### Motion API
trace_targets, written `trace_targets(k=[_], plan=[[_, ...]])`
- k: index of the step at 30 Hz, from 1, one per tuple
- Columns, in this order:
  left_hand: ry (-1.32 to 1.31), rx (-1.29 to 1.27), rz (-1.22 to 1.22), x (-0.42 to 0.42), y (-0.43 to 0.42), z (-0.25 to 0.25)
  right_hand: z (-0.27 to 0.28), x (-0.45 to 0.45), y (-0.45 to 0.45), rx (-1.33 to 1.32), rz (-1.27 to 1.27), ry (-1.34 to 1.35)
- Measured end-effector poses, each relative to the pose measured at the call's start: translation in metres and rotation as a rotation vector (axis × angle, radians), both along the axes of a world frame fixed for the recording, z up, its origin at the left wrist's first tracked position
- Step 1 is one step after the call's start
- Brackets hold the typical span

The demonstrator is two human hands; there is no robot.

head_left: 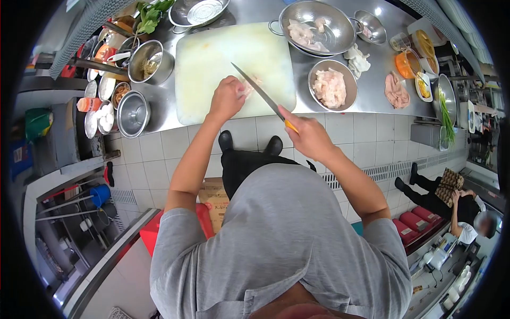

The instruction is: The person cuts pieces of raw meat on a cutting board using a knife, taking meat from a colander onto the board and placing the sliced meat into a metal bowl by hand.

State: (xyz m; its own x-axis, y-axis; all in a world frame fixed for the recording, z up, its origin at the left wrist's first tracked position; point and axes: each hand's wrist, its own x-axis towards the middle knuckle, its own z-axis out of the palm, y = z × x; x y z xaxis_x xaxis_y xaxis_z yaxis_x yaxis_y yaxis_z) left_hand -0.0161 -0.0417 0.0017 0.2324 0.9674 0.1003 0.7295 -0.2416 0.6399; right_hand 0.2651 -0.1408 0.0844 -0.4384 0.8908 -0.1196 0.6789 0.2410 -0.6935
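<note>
My right hand (308, 136) is wrapped round the orange handle of a long knife (260, 91). The blade slants up and left over the white cutting board (204, 58). With fingers curled, my left hand (227, 97) rests on the board, its fingertips against a small piece of pale meat (248, 88) beside the blade. To the right of the board stands a metal bowl (354, 95) of pale meat pieces. Behind it, a colander (340, 42) holds more pieces.
Metal bowls (133, 114) and containers of ingredients line the left side. At the right are a white cloth (357, 61), pinkish meat (396, 91), an orange container (407, 64) and green stalks (446, 119). Another person (451, 204) is at the far right.
</note>
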Motion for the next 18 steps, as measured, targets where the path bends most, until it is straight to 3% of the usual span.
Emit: trace_targets(k=[11, 18], plan=[[0.038, 0.034, -0.048, 0.002, 0.003, -0.004, -0.022, -0.033, 0.003, -0.067, 0.03, -0.186], [-0.037, 0.028, -0.003, -0.006, 0.003, 0.005, -0.047, -0.05, 0.047, 0.078, -0.004, 0.001]])
